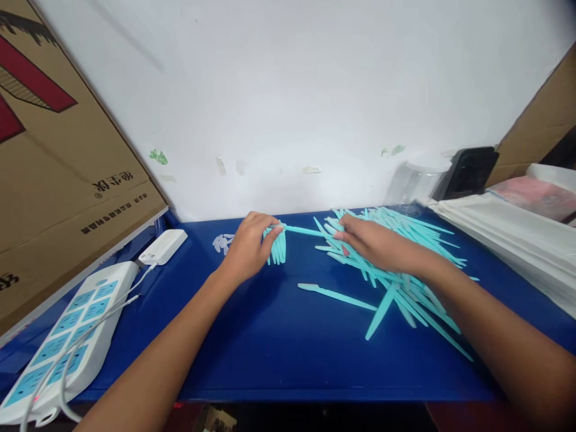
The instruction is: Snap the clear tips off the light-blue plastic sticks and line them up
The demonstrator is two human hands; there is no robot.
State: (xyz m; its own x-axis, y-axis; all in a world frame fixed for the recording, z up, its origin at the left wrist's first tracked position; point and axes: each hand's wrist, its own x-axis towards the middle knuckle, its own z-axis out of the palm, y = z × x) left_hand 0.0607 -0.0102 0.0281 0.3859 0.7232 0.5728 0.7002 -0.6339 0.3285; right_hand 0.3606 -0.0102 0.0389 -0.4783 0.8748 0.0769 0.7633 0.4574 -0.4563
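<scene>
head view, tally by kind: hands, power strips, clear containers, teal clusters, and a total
Hands: 2 (left hand, right hand)
Power strips: 1
Clear containers: 1
Teal clusters: 2 (small bunch, large heap; pieces overlap too much to count)
Total: 6

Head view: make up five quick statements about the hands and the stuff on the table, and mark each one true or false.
1. The power strip lies to the left of both hands. True.
2. The right hand is at the large pile of turquoise sticks. True.
3. The left hand is on the power strip. False: it is at the smaller group of turquoise sticks.
4. The tabletop is blue. True.
5. The clear container stands at the table's near edge. False: it stands by the wall.
</scene>
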